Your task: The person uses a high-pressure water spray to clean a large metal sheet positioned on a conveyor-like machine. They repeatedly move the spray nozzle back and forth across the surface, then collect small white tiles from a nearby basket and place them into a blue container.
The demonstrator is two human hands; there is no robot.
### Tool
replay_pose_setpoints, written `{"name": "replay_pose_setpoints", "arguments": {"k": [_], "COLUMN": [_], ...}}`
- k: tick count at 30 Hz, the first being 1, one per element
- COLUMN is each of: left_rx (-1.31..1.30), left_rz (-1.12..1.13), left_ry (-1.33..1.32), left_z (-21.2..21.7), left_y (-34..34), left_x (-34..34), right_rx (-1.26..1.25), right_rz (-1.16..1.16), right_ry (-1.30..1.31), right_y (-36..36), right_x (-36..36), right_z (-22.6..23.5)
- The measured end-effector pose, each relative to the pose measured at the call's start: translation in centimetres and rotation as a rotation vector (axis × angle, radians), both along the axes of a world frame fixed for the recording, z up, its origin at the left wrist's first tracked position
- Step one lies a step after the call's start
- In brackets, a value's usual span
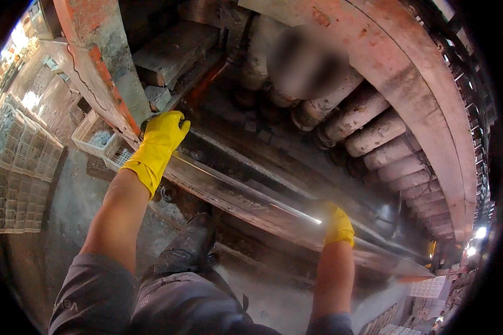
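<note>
My left hand, in a yellow rubber glove, is closed with its fingers curled at the far left end of a long, worn machine trough; what lies inside the grip is hidden. Farther right along the same edge is my right hand, in a matching glove. Haze blurs its fingers, so its grip does not show. Between the hands runs a thin, shiny metal strip or rod, bright at its right end beside the right glove. The strip lies along the trough's near ledge; whether either hand touches it is unclear.
Several thick, dirty rollers line the far side beneath a curved, reddish beam. A painted post rises at the upper left. White plastic baskets and stacked crates stand on the floor at left. My leg is close to the trough.
</note>
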State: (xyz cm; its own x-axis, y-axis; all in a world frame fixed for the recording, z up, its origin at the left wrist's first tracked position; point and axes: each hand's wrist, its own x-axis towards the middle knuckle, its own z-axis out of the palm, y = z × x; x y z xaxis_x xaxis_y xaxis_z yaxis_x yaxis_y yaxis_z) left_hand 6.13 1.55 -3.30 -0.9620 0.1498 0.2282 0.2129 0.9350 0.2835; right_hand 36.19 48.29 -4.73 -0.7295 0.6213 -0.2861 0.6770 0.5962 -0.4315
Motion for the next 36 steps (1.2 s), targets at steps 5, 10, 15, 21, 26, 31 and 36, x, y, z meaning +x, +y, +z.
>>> {"name": "replay_pose_setpoints", "arguments": {"k": [5,10,15,21,26,31,36], "left_rx": [-0.029,-0.035,-0.046,-0.021,-0.028,-0.001,0.005], "left_rz": [0.023,0.022,0.015,0.017,0.022,0.015,0.015], "left_ry": [-0.075,-0.034,-0.039,-0.039,-0.081,-0.052,-0.071], "left_z": [1.3,0.4,0.3,1.9,2.3,0.9,1.2], "left_y": [0.5,0.7,0.9,1.9,2.2,2.0,2.1], "left_x": [0.0,-1.1,-1.7,-1.6,-2.0,-2.9,-2.9], "right_rx": [-0.005,-0.005,-0.014,-0.021,-0.021,-0.023,-0.028], "right_rz": [0.006,0.004,0.009,0.017,0.019,0.016,0.017], "right_ry": [-0.001,-0.007,-0.013,-0.020,-0.022,-0.025,-0.024], "right_y": [0.1,0.4,0.9,1.2,1.4,1.6,1.8], "right_x": [-0.9,-2.2,-3.6,-4.7,-5.1,-5.1,-5.2], "right_z": [0.3,0.8,1.3,1.5,1.6,1.6,1.5]}}
